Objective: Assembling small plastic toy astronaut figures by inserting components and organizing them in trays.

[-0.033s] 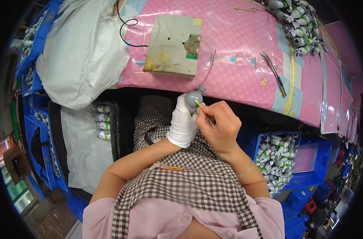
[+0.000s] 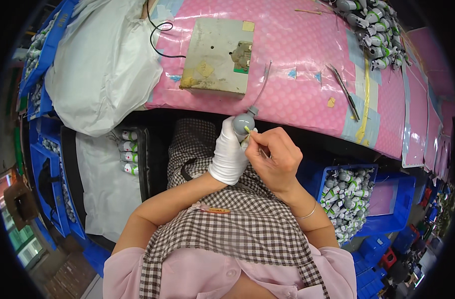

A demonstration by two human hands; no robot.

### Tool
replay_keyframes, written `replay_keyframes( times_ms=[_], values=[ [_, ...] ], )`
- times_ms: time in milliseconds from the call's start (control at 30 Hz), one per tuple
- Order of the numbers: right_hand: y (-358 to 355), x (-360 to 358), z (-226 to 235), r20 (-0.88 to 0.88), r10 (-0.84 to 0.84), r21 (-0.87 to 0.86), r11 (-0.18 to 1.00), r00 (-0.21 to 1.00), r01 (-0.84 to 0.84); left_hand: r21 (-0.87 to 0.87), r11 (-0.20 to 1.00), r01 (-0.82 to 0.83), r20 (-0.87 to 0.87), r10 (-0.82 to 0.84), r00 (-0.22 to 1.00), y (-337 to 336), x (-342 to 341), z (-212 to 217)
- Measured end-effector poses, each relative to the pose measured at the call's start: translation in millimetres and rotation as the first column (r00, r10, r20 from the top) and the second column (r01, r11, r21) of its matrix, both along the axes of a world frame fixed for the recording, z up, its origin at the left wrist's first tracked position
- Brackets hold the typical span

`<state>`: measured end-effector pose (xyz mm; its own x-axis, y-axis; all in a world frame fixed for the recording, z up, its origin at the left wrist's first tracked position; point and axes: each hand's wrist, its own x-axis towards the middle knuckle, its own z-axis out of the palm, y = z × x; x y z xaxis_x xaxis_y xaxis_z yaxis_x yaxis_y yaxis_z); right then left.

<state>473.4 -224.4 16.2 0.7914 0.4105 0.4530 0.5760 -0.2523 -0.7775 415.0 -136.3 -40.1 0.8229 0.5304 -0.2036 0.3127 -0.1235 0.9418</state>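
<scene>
Gripping the grey ball-ended piece (image 2: 243, 123) from below, the gloved left hand (image 2: 228, 153) holds it just off the near edge of the pink-covered table (image 2: 302, 79) in the head view. The bare right hand (image 2: 276, 158) is close beside it, thumb and fingertips drawn together at a yellow-green spot (image 2: 247, 129); whether they pinch anything, I cannot tell. The piece looks light, hard and slick; its thin stem (image 2: 265, 82) seems easily bent, so the round body is the safer hold.
</scene>
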Motion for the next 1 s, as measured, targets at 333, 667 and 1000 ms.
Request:
replay_keyframes(
  times_ms=[333,667,1000],
  values=[
    [2.2,5.7,0.2,0.041,0.016,-0.034,0.999,0.999,-0.015,0.050,0.999,0.007,0.014,-0.008,1.000,1.2,3.1,11.9],
    [2.8,7.0,1.5,0.061,0.035,-0.067,0.997,0.997,-0.031,0.059,0.998,-0.015,0.010,0.015,1.000,5.8,4.6,15.6],
    [1.7,8.6,3.5,0.077,0.065,-0.078,0.995,0.995,-0.059,0.132,0.991,-0.018,0.026,0.014,1.000,5.2,1.9,14.5]
  ],
)
